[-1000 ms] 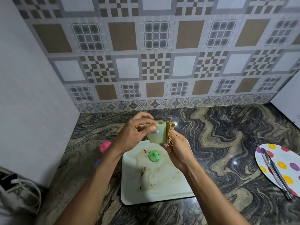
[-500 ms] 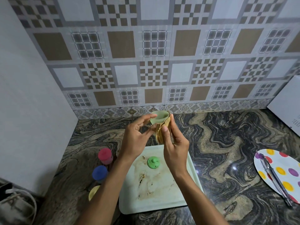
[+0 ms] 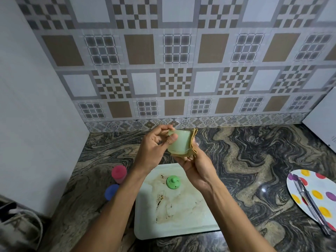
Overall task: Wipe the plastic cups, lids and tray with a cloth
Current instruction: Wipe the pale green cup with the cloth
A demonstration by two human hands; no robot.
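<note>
Your left hand (image 3: 154, 144) pinching the pale green cup (image 3: 179, 142), your right hand (image 3: 196, 164) gripping the cloth (image 3: 193, 140) against its right side, above the stained tray (image 3: 181, 224), green lid (image 3: 173, 182) on it, pink cup (image 3: 119, 173) and blue cup (image 3: 111, 191) at left

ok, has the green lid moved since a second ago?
No. The green lid sits on the same spot of the tray, just right of the same dark stain near its far-left corner. Only the camera shifted.
</note>
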